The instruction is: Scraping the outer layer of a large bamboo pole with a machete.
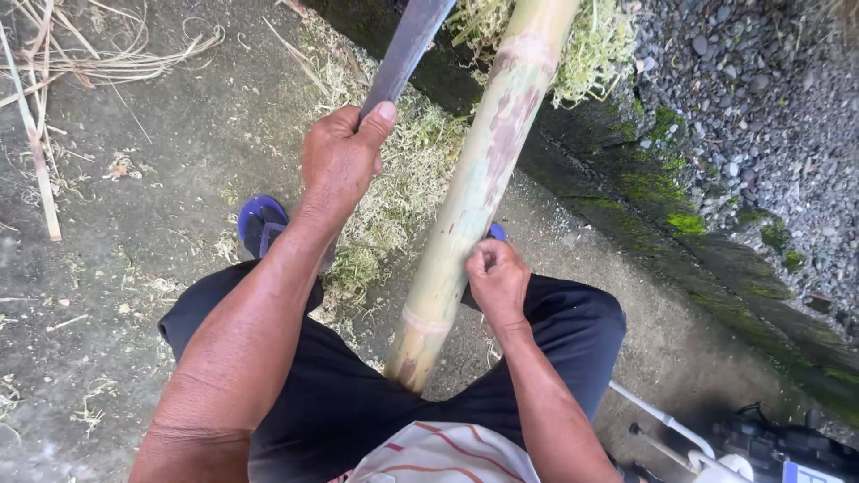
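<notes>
Concrete floor point(134, 224) gives open room to the left, strewn with dry stalks point(40, 161) and pale shavings point(403, 179); to the right a mossy curb point(662, 197) edges a gravel bed point(761, 89); the bamboo pole point(474, 197) slants up from between the knees, its far end cut off at the top; the left hand point(340, 161), its grip pressed tight, clasps the handle of a big knife point(407, 45) just left of the pole, blade tip out of frame; the right hand point(497, 277), fingers curled in, pinches the pole's right side; blue sandals point(259, 219) are partly hidden by the legs.
</notes>
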